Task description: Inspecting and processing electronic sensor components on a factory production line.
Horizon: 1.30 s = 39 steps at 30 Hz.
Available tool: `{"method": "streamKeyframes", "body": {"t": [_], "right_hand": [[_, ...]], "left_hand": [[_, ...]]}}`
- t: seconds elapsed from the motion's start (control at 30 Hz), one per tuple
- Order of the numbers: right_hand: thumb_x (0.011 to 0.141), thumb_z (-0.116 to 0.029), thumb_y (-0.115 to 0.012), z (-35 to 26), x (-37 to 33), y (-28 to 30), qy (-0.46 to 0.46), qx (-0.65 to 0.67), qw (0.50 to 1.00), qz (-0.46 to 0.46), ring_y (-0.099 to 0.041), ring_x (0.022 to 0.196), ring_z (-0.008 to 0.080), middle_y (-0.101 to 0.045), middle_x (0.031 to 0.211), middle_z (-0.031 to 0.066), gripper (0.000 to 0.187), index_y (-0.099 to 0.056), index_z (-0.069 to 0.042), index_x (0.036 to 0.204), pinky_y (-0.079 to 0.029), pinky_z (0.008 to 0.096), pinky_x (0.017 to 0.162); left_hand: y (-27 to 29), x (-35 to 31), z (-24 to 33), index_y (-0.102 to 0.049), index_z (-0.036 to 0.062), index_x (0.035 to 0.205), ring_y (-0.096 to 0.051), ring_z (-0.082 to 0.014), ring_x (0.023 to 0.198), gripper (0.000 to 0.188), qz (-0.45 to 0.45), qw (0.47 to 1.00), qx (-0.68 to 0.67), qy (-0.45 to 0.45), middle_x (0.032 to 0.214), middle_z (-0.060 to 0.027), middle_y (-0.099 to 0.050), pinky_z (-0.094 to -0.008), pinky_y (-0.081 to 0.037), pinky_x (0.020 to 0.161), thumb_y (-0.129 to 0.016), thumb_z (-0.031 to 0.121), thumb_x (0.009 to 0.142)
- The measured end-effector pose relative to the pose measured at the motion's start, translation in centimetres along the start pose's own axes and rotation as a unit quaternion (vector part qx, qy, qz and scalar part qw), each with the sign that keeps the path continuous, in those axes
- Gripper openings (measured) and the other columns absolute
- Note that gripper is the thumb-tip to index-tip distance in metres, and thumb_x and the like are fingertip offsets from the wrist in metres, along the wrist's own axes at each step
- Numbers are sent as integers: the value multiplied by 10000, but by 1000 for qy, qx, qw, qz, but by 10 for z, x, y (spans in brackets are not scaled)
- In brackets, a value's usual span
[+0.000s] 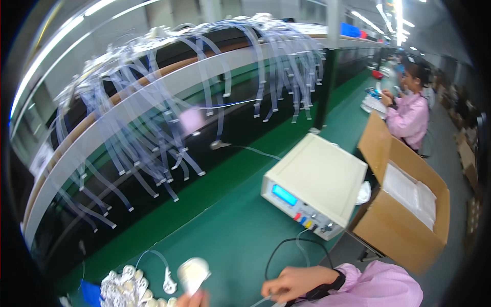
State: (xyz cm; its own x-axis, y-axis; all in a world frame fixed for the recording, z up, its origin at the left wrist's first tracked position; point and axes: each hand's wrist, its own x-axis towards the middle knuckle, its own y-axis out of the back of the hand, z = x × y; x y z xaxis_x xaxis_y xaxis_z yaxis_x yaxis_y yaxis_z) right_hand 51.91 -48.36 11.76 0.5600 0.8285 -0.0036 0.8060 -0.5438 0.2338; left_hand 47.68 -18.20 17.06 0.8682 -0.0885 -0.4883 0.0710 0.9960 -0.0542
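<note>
My left hand (193, 299) shows at the lower edge, closed on a white rounded flat piece (193, 273), blurred by motion; its exact kind is unclear. To the right, my right hand (292, 283) has its fingers closed around a thin pale cable (262, 301). A black band circles that wrist. Left of my left hand lies a heap of small white plug-like parts (124, 286), and one such white part (169, 282) with a thin cable rests beside it. Beyond my right hand stands a beige test instrument (317, 179) with a lit blue display and coloured sockets; cables run from its front.
Many flat pale ribbon cables (153, 128) hang over a rail along the left and far side. An opened cardboard box (399, 220) with white packing stands right of the instrument. Farther right, a person in pink (409, 115) sits working at the same green bench (215, 225).
</note>
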Motion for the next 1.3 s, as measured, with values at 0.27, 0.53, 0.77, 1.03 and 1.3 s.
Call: {"method": "streamKeyframes", "body": {"t": [0.27, 0.53, 0.77, 1.03, 1.3], "right_hand": [[897, 5, -486, 59, 11, 14, -92, 78, 926, 357, -522, 590, 70, -580, 656, 25, 283, -627, 26, 1141, -435, 225, 546], [933, 2, -512, 52, 3, 2, -120, 67, 917, 374, -506, 565, 72, -535, 649, 19, 385, -525, 18, 1318, -431, 224, 528], [919, 14, -520, 47, 18, -7, -122, 67, 934, 330, -518, 567, 78, -492, 621, 7, 362, -541, 26, 1281, -439, 232, 531], [916, 11, -521, 33, 28, -16, -110, 58, 950, 288, -580, 621, 99, -543, 625, 21, 342, -550, 35, 1255, -468, 243, 569], [957, -46, -543, 36, 42, -19, -23, 219, 964, 151, -625, 1065, 191, -625, 1215, 173, 189, -607, 20, 1122, -495, 290, 870]], "left_hand": [[115, 265, -27, -504, 93, 946, -299, -94, 545, 276, 19, 933, -340, -113, 634, 46, -313, -254, -258, 506, -362, 302, 1059], [148, 213, -18, -479, -64, 1314, -621, -280, 997, 552, 79, 979, 65, -176, 1248, -196, -584, -371, -509, 891, -508, 381, 989], [142, 100, -90, -648, 30, 974, -532, -372, 907, 319, 251, 749, 586, -180, 933, -171, -598, -447, -453, 791, -755, 255, 774], [96, 123, -75, -609, 5, 930, -587, -256, 679, 126, 276, 841, 367, -285, 684, -112, -605, -354, -454, 599, -584, 129, 932], [-6, 51, -47, -585, 12, 965, -509, -138, 556, 243, 47, 947, 229, -219, 608, -51, -519, -289, -411, 552, -412, 172, 1026]]}}
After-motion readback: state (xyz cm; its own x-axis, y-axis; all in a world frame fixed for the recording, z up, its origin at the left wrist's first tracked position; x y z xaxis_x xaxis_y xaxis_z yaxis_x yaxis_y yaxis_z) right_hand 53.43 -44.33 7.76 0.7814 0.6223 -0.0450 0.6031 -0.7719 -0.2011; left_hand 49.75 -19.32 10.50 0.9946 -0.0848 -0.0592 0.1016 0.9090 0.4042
